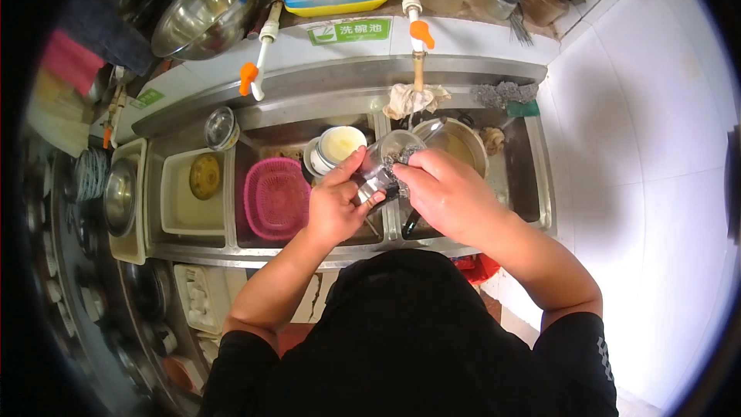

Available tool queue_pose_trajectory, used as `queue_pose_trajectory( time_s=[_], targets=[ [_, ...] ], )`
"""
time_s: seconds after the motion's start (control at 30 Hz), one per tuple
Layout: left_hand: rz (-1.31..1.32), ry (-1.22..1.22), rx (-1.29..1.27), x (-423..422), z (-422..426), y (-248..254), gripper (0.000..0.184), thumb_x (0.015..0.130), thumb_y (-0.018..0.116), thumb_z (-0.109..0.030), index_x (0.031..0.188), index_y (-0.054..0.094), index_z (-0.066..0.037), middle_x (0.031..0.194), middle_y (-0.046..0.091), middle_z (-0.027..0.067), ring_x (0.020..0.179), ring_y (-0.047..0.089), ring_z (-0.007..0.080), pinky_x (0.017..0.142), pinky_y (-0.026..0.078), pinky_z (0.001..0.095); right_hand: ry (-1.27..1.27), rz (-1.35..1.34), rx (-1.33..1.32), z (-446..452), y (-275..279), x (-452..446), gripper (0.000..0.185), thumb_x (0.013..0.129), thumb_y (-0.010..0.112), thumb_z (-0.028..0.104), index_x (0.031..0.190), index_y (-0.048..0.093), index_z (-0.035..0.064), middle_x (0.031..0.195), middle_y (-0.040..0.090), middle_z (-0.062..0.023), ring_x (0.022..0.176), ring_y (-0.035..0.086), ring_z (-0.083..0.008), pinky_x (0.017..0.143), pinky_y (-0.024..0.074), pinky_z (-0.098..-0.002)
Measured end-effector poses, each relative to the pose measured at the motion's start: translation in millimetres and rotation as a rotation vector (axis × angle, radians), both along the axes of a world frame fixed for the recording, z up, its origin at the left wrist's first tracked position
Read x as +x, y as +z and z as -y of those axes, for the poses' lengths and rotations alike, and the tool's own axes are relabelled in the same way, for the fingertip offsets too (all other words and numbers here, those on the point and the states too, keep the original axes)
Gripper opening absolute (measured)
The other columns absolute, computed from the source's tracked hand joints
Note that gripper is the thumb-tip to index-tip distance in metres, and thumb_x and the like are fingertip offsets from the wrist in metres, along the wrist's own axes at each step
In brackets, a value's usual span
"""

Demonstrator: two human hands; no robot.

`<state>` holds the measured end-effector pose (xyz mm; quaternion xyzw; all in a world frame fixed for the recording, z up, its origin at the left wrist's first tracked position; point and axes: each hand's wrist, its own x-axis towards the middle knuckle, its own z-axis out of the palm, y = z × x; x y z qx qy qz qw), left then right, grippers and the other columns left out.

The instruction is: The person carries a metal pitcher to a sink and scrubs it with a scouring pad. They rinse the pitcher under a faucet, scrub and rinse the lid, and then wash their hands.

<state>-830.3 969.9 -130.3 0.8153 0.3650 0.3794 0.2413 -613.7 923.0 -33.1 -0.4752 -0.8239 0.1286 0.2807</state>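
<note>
My left hand (338,202) is closed around a clear container (374,161), held tilted above the divider between two sink basins. In my right hand (444,188) is a steel wool scrubber (395,162), pressed against the container. My fingers partly cover both, so the container's full shape is hidden. Just beyond my left hand are stacked white bowls (342,143), the top one pale yellow inside. A round metal pot (471,143) sits in the right basin, beyond my right hand, partly hidden by the container and hand.
A pink plastic basket (276,199) lies in the middle basin. Further left, a cream tub (174,208) holds a yellowish bowl (205,177). A tap wrapped in cloth (417,100) hangs over the right basin. More scrubbers (505,93) lie on the back ledge; a white tiled wall (633,147) bounds the right.
</note>
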Motion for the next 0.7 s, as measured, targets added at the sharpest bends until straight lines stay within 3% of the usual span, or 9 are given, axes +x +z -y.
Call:
queue_pose_trajectory(
  time_s=[0.17,0.3,0.4,0.5,0.63,0.7],
  targets=[
    [0.096,0.019,-0.109,-14,-3,-3,0.035,0.069,0.088,-0.017,0.065,0.061,0.006,0.132,0.060,0.0228,0.109,0.067,0.0339,0.093,0.053,0.0370,-0.050,0.044,-0.081,9,-21,38,0.022,0.080,0.066,0.004,0.103,0.068,0.0052,0.095,0.058,-0.0101,0.083,0.063,-0.0302,0.071,0.0532,-0.0391],
    [0.129,-0.091,-0.161,-12,2,1,0.031,0.069,0.087,-0.013,0.072,0.064,0.008,0.136,0.058,0.0214,0.113,0.066,0.0343,0.097,0.052,0.0384,-0.065,-0.154,-0.052,-3,-8,38,0.026,0.082,0.068,0.005,0.109,0.068,0.0046,0.099,0.062,-0.0098,0.086,0.064,-0.0298,0.074,0.0525,-0.0392],
    [0.102,-0.334,-0.021,-7,1,12,0.030,0.067,0.087,-0.009,0.075,0.065,0.009,0.133,0.059,0.0219,0.119,0.062,0.0370,0.102,0.049,0.0423,0.058,-0.121,-0.055,-22,6,38,0.024,0.084,0.066,0.004,0.107,0.068,0.0039,0.099,0.063,-0.0102,0.087,0.064,-0.0300,0.076,0.0520,-0.0394],
    [0.132,-0.288,-0.068,-3,7,15,0.030,0.066,0.087,-0.008,0.071,0.062,0.008,0.133,0.060,0.0224,0.119,0.062,0.0366,0.101,0.050,0.0423,0.136,-0.186,-0.073,-30,6,41,0.022,0.084,0.065,0.003,0.105,0.069,0.0039,0.097,0.063,-0.0105,0.087,0.064,-0.0305,0.076,0.0516,-0.0398],
    [0.169,-0.101,-0.113,-11,6,3,0.027,0.067,0.086,-0.007,0.077,0.067,0.009,0.135,0.059,0.0215,0.113,0.066,0.0340,0.096,0.052,0.0394,0.095,-0.170,-0.245,-9,9,46,0.021,0.084,0.066,0.005,0.105,0.069,0.0038,0.096,0.063,-0.0105,0.087,0.063,-0.0310,0.075,0.0514,-0.0400],
    [0.171,-0.126,-0.051,-10,4,2,0.027,0.068,0.086,-0.008,0.079,0.068,0.009,0.136,0.058,0.0213,0.111,0.066,0.0335,0.095,0.053,0.0389,0.087,-0.159,-0.247,-10,4,41,0.020,0.084,0.066,0.005,0.104,0.069,0.0035,0.095,0.063,-0.0111,0.087,0.063,-0.0315,0.075,0.0514,-0.0399]
  ],
)
